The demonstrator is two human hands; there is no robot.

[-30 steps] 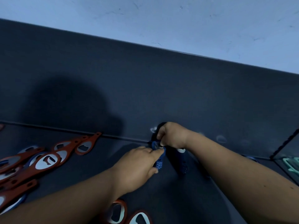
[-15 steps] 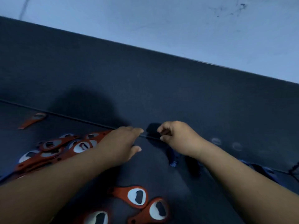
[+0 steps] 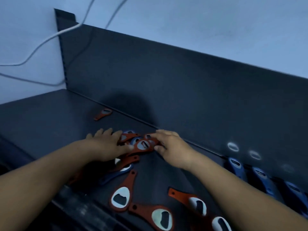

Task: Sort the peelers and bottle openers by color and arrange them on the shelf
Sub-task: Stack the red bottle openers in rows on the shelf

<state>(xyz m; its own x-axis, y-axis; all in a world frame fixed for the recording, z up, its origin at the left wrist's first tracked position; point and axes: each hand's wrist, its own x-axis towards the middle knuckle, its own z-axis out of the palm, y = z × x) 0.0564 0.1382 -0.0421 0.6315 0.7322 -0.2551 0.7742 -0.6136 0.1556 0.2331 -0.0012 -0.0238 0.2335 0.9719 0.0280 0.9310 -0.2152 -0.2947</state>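
1. Red bottle openers (image 3: 144, 145) lie heaped on the dark shelf (image 3: 50, 117), directly between the two hands, handles pointing several ways.
2. The left hand (image 3: 106, 144) rests flat on the heap's left edge, fingers straight; the right hand (image 3: 171, 149) touches its right edge, whether pinching cannot be told.
3. Blue openers (image 3: 236, 165) stand ranked rightward along the back panel (image 3: 166, 80); pale wall (image 3: 200, 22) and white cable (image 3: 50, 37) behind.

Wall: pale bluish-white painted wall (image 3: 200, 22), plain with a few faint marks, filling the top and upper left of the view behind the shelf (image 3: 166, 80).
Upper cable: thin white cable (image 3: 50, 37), drooping from the top edge across the shelf's upper left corner to the left edge.
Lower cable: second thin white strand (image 3: 33, 81), curving low along the wall towards the shelf's side.
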